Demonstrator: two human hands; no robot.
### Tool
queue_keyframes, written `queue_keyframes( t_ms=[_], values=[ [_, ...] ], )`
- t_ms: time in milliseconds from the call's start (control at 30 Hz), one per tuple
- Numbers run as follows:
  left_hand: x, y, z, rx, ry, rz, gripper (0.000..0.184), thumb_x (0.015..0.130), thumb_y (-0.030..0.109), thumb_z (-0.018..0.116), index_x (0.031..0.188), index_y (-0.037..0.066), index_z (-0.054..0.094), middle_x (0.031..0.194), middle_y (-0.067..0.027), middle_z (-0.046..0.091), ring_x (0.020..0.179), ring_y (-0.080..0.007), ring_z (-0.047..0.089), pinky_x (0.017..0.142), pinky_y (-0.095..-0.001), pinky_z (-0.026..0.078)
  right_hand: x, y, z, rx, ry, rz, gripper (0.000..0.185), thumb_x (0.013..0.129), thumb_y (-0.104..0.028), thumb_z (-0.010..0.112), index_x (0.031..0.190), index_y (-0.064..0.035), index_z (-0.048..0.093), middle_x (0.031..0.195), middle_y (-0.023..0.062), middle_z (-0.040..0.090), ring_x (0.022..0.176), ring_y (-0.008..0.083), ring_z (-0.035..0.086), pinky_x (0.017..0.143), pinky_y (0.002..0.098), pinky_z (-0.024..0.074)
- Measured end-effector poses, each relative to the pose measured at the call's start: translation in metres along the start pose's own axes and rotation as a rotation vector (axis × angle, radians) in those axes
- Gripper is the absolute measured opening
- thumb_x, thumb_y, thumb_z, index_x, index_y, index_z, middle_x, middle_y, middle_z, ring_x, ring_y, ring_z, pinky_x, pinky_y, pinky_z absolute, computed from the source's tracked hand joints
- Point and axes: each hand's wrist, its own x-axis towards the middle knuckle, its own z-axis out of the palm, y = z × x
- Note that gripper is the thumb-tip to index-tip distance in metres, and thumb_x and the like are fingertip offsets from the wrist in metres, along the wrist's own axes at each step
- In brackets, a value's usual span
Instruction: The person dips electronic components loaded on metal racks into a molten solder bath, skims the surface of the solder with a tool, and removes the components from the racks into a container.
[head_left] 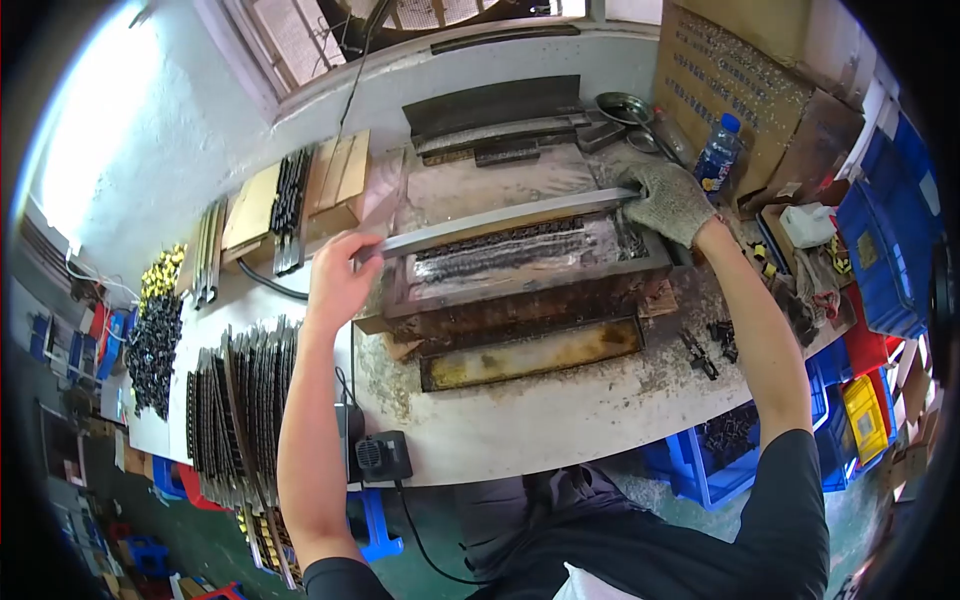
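A long, straight grey metal bar [500,220] spans the work area at a slight tilt, higher at its right end. My bare left hand [338,278] pinches its left end between thumb and fingers. My right hand [668,203], in a grey knitted glove, is closed around the right end. Just below the bar sits a rectangular metal trough [530,293] with a dark, grimy front. Inside it lie a dark toothed strip [520,238] and a shiny silvery surface streaked with black. A shallow yellow-stained tray [535,355] stands in front of the trough.
Many dark toothed strips [240,410] lie side by side at the left. Beyond them are cardboard boxes [338,185] and a pile of small black parts [153,355]. A black device [384,457] sits at the front edge. A blue-capped bottle [718,155] and a pan [625,108] stand back right.
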Motion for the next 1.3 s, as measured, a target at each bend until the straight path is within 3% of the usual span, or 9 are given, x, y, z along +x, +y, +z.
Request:
queue_keyframes(
  t_ms=[300,467,533,600,633,733,867,1033,1300],
  values=[
    [-0.029,0.028,-0.043,-0.547,0.215,-0.06,0.027,0.102,0.01,0.056,0.127,-0.001,0.06,0.114,-0.0044,0.064,0.104,-0.0109,0.059,0.094,-0.0283,0.048,-0.03,-0.02,-0.049,0.983,0.119,0.208,0.033,0.089,-0.008,0.059,0.122,-0.0035,0.065,0.102,-0.0021,0.065,0.083,0.0033,0.055,0.07,0.0193,0.0441],
    [-0.052,0.041,-0.049,-0.667,0.265,-0.071,0.024,0.104,0.013,0.055,0.123,0.0,0.06,0.107,-0.0032,0.064,0.099,-0.0097,0.06,0.091,-0.0252,0.048,-0.041,-0.03,-0.049,1.122,0.199,0.14,0.033,0.092,-0.007,0.057,0.124,-0.0009,0.062,0.104,0.0,0.066,0.085,0.0044,0.058,0.073,0.0196,0.0479],
    [-0.06,0.042,-0.051,-0.613,0.265,-0.056,0.022,0.104,0.013,0.055,0.122,0.001,0.061,0.098,0.0015,0.062,0.086,-0.0045,0.055,0.077,-0.0194,0.042,-0.044,-0.031,-0.045,1.15,0.2,0.121,0.032,0.093,-0.006,0.056,0.123,-0.0001,0.062,0.105,0.001,0.066,0.086,0.0049,0.059,0.075,0.0196,0.0493],
    [-0.068,0.043,-0.055,-0.619,0.231,-0.08,0.024,0.106,0.014,0.05,0.122,-0.003,0.059,0.108,-0.0058,0.065,0.096,-0.0106,0.062,0.087,-0.0279,0.053,-0.049,-0.029,-0.045,1.149,0.189,0.211,0.03,0.094,-0.006,0.055,0.123,0.0011,0.061,0.107,0.0028,0.066,0.089,0.007,0.062,0.079,0.0206,0.0514],
    [-0.071,0.045,-0.053,-0.639,0.277,-0.108,0.019,0.104,0.013,0.055,0.117,0.0,0.062,0.087,0.0054,0.059,0.074,-0.0005,0.049,0.068,-0.0164,0.039,-0.05,-0.024,-0.044,1.15,0.143,0.262,0.029,0.094,-0.006,0.054,0.122,0.0016,0.061,0.106,0.0036,0.067,0.092,0.0084,0.062,0.082,0.022,0.0514],
    [-0.079,0.062,-0.061,-0.661,0.26,-0.121,0.019,0.104,0.013,0.056,0.116,0.0,0.062,0.086,0.005,0.061,0.071,0.0,0.049,0.066,-0.0166,0.04,-0.054,-0.028,-0.041,1.137,0.168,0.247,0.029,0.095,-0.008,0.054,0.122,0.001,0.061,0.104,0.0042,0.067,0.091,0.009,0.062,0.082,0.0225,0.0516],
    [-0.088,0.067,-0.067,-0.657,0.224,-0.132,0.023,0.106,0.017,0.053,0.11,-0.002,0.064,0.087,0.0003,0.064,0.071,-0.0029,0.051,0.066,-0.0187,0.043,-0.058,-0.04,-0.043,1.047,0.184,0.258,0.028,0.096,-0.014,0.054,0.119,-0.0013,0.064,0.098,0.0013,0.066,0.081,0.0077,0.059,0.073,0.022,0.0486],
    [-0.096,0.065,-0.064,-1.001,0.209,-0.26,0.029,0.107,0.023,0.049,0.108,0.0,0.066,0.059,0.0076,0.039,0.049,-0.0011,0.03,0.045,-0.0198,0.024,-0.06,-0.033,-0.032,1.075,0.133,0.303,0.028,0.098,-0.024,0.055,0.115,-0.0047,0.067,0.095,-0.0006,0.066,0.075,0.0048,0.055,0.065,0.0188,0.0434],
    [-0.107,0.053,-0.063,-1.265,0.193,-0.384,0.026,0.105,0.022,0.052,0.102,0.001,0.067,0.055,0.0076,0.037,0.045,-0.0012,0.028,0.039,-0.0205,0.022,-0.066,-0.05,-0.035,1.059,0.095,0.43,0.026,0.096,-0.025,0.056,0.103,-0.0038,0.07,0.088,-0.0027,0.065,0.072,0.0057,0.051,0.062,0.0233,0.0407]
  ],
)
